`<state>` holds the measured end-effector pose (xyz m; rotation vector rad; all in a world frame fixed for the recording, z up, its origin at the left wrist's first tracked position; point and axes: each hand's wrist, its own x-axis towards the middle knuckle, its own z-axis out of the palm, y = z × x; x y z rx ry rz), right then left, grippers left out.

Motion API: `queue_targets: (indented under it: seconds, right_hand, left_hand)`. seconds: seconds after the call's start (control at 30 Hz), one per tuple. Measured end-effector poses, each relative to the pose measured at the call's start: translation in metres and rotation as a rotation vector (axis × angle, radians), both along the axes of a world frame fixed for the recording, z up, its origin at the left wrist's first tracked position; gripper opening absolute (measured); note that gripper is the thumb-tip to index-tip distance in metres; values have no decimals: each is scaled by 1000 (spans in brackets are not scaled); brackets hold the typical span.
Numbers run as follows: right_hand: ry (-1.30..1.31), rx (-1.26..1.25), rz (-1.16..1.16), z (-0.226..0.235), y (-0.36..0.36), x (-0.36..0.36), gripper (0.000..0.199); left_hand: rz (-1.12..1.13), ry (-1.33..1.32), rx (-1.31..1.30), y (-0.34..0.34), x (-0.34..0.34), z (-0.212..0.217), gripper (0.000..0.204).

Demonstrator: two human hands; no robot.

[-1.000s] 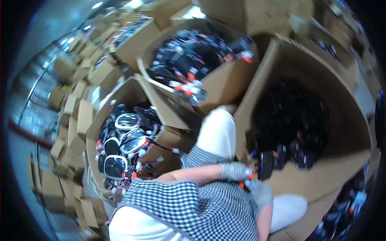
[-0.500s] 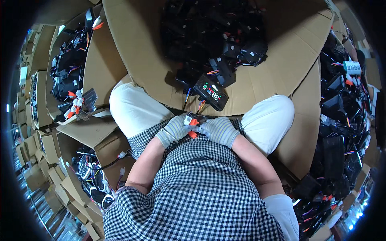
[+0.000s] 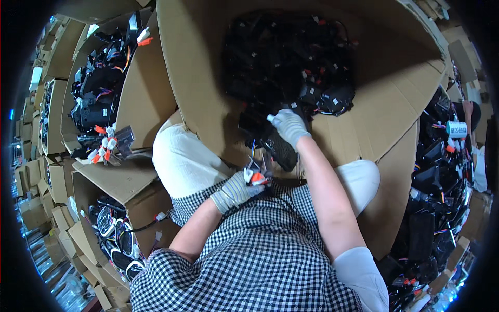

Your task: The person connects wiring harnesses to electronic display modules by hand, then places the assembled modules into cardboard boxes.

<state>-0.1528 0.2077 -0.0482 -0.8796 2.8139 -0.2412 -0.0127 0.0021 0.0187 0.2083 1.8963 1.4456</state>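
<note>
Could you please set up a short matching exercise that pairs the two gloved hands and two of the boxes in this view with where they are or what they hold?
Things:
1. left hand
2. right hand
3. big box
4. low left box

Places or states:
A. ahead of the knees, holds a heap of black parts
B. pinches orange and white connectors over the lap
C. reaches forward, on a black module
D. beside the left knee, holds round black and white parts

Pairs: 1-B, 2-C, 3-A, 4-D
</note>
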Motion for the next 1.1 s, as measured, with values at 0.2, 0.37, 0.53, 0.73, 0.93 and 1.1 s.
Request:
queue_targets:
  seconds: [0.2, 0.37, 0.53, 0.73, 0.93, 1.1]
  right_hand:
    - [-777, -63, 28, -33, -44, -12, 40]
    - [-957, -1402, -782, -30, 26, -19, 21]
    - [-529, -1806, -777, 38, 30, 51, 32]
    - [223, -815, -179, 17, 4, 141, 34]
    - [-407, -131, 344, 2, -20, 178, 23]
    - [-340, -410, 236, -36, -19, 183, 26]
  left_hand:
    - [-3, 2, -55, 1, 2, 27, 23]
    - [116, -193, 38, 13, 3, 11, 38]
    - [295, -151, 220, 2, 14, -12, 55]
    - [568, -134, 299, 7, 16, -6, 23]
    - [329, 136, 143, 27, 1, -10, 31]
    - [43, 893, -475, 0, 2, -43, 24]
